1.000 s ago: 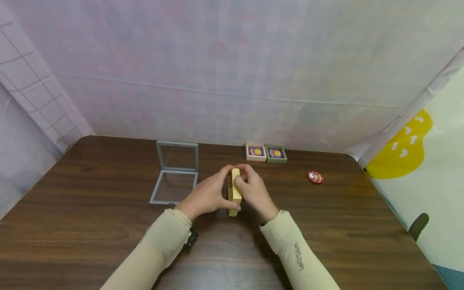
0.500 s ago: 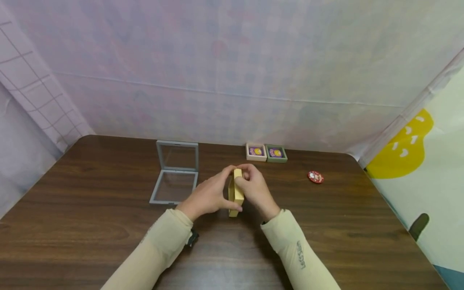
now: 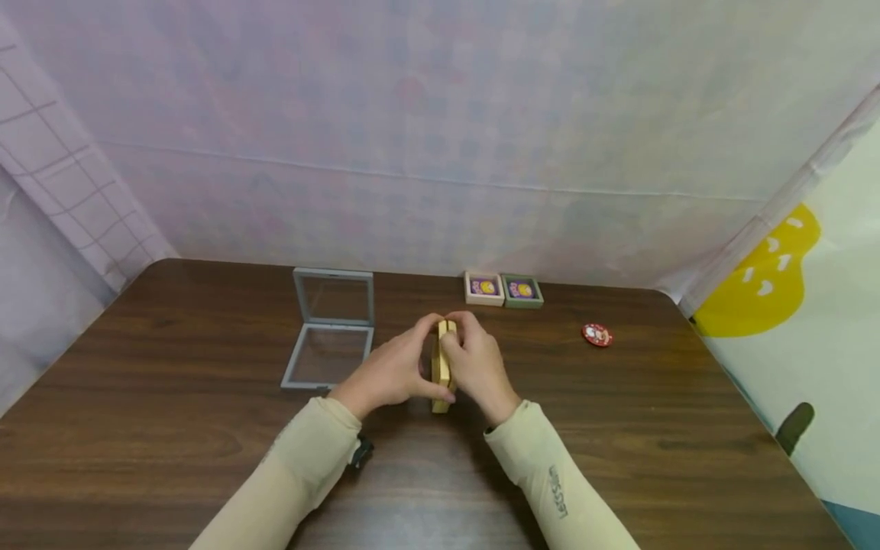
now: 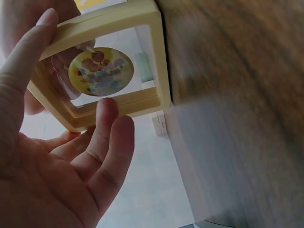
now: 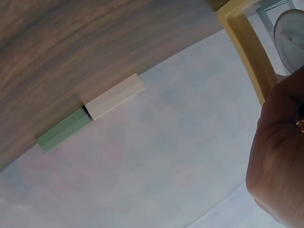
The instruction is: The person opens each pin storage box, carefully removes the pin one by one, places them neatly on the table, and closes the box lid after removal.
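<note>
My left hand and right hand hold a small yellow display frame on edge at the middle of the table. In the left wrist view, a round badge with a colourful print sits within the clear window of the frame. The left thumb lies along one side, and left fingertips touch the opposite side. My right thumb presses the narrow edge in the head view, its fingers partly hidden behind. The right wrist view shows the badge's grey back.
A grey display frame stands opened to the left on the brown table. At the back are a beige frame and a green frame, side by side. A red round badge lies to the right.
The two halves of the yellow frame look closer together, with a thin dark seam between them. My right hand has shifted slightly left; the left hand has hardly moved.
</note>
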`<state>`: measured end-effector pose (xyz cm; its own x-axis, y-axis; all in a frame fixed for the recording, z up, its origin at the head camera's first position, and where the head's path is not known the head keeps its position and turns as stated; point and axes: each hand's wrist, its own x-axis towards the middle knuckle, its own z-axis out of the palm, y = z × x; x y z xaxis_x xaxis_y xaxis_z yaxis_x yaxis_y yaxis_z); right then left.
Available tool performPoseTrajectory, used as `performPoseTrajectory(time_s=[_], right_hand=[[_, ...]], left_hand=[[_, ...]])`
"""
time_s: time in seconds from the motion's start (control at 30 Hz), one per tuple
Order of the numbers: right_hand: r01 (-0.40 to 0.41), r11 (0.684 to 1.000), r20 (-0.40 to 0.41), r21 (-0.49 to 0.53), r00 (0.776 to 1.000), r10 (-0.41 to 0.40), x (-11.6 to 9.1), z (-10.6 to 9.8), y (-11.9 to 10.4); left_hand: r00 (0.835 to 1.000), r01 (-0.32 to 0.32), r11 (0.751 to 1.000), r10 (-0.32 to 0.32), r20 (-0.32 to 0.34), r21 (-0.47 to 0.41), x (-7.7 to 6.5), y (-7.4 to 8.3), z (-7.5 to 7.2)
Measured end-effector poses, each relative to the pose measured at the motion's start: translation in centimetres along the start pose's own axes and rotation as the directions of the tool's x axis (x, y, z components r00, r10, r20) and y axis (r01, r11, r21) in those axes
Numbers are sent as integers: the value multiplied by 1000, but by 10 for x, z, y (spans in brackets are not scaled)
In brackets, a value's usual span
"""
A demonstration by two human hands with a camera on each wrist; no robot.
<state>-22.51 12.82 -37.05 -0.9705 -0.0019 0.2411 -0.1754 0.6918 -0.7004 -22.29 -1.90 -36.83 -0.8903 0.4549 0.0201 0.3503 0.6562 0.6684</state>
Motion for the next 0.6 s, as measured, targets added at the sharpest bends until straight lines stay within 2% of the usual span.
performPoseTrajectory(time_s=[0.27,0.6], right_hand=[[52,998,-20,-27,998,-52,-2,-3,-1],[67,995,-2,-76,998,-67,-2,-6,-1]], left_hand=[[1000,-25,1000,25,-15,0,-1,1,1],[1000,-18,999,18,11,-26,-2,1,1]])
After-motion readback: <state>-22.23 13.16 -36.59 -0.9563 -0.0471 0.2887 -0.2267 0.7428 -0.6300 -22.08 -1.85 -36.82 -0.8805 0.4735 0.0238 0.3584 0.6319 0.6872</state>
